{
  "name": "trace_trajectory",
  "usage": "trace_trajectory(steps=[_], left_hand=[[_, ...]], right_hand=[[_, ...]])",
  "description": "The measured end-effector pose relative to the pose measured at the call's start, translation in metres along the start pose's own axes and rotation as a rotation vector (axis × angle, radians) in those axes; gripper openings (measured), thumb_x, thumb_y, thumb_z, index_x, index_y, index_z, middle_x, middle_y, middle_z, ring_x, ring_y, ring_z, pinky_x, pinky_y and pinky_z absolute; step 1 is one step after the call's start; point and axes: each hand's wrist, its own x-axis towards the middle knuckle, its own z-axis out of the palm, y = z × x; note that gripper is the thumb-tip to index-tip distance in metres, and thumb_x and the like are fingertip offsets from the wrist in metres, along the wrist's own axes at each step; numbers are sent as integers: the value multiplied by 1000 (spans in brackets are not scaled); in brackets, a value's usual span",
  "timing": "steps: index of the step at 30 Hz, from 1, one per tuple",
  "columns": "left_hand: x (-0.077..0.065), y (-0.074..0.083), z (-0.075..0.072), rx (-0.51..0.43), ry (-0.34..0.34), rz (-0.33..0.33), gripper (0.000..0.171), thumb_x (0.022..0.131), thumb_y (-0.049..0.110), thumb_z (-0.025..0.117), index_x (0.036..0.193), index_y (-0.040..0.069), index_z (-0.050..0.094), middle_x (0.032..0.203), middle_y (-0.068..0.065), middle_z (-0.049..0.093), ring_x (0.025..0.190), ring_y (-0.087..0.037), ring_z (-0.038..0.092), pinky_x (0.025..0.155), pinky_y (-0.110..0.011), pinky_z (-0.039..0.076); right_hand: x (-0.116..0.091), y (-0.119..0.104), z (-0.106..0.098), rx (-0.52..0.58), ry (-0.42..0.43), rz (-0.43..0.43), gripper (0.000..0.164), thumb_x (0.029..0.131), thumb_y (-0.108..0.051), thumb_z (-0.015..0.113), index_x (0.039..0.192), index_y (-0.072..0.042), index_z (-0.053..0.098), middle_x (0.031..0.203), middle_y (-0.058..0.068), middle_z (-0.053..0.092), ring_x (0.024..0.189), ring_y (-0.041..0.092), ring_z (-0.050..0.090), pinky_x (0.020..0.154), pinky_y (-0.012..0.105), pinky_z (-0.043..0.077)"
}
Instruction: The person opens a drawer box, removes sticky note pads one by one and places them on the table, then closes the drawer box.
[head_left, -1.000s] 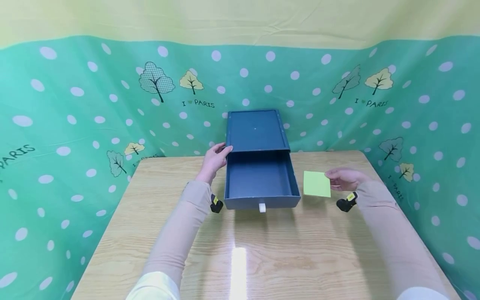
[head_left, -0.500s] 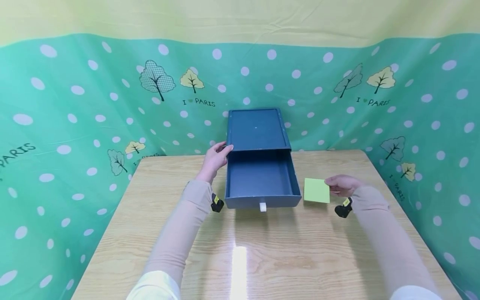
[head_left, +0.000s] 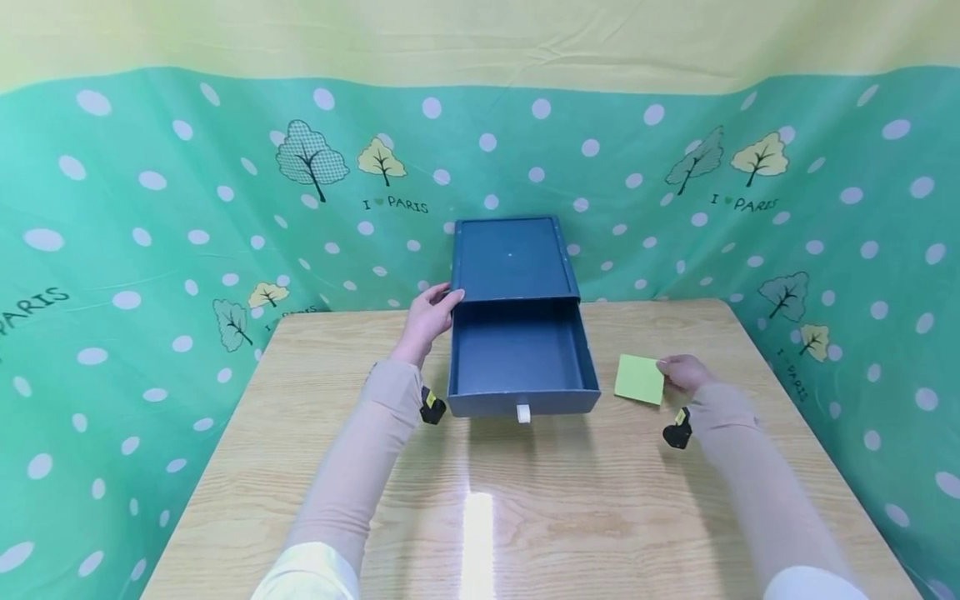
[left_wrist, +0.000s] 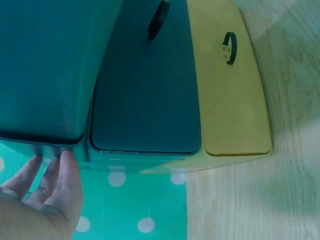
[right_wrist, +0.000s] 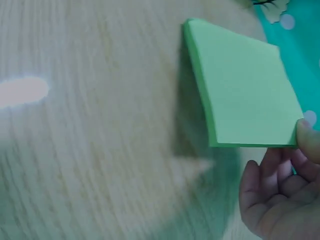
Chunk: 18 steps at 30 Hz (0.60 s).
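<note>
My right hand (head_left: 684, 372) pinches a corner of a light green sticky note pad (head_left: 640, 380). In the right wrist view the pad (right_wrist: 245, 90) is tilted over the tabletop, its thickness showing, with the thumb on top and the other fingers loosely curled below. A blue drawer cabinet (head_left: 513, 258) stands at the back of the table, its top drawer (head_left: 525, 403) pulled out and bare inside. My left hand (head_left: 429, 317) touches the cabinet's left side near the front edge. The left wrist view shows that hand's fingers (left_wrist: 70, 175) fairly straight, fingertips against the cabinet's side.
Below the pulled-out drawer are a closed dark blue drawer (left_wrist: 145, 100) and a closed yellow drawer (left_wrist: 232, 100), each with a loop pull. A green dotted curtain (head_left: 390, 250) surrounds the wooden table (head_left: 570, 517) at the back and sides.
My right hand has lowered with the sticky note pad, then shifted slightly right, and the pad has turned a little. The left hand and the cabinet have stayed in place.
</note>
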Motion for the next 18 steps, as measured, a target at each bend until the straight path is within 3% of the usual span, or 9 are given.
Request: trace_trajectory(steps=[3,7,12,18], left_hand=[[0,0,0,3,1,2,58,92,36,61,142,13,44,146,-10,42,130,-24,45,103,-39,46],[0,1,0,13,-1,-3,58,92,36,61,142,13,44,146,-10,42,130,-23,45,102,-38,46],[-1,1,-1,7,-1,-5,58,92,36,60,142,13,43,146,-10,42,130,-23,44,103,-38,46],[-1,1,0,9,-2,-5,58,92,36,61,142,13,44,145,-10,42,130,-23,44,103,-38,46]], right_hand=[[-22,-19,7,-232,105,-24,41,100,-17,41,118,18,50,109,29,57,99,36,54,90,47,47],[-33,-33,19,-350,183,-15,41,101,-16,38,120,19,48,116,35,52,108,45,50,95,51,44],[-27,-36,32,-399,224,-22,41,96,-10,43,123,21,44,123,38,47,113,48,47,99,53,42],[-17,-31,40,-381,242,-34,38,94,-9,45,122,18,47,122,37,49,112,47,49,96,54,43]])
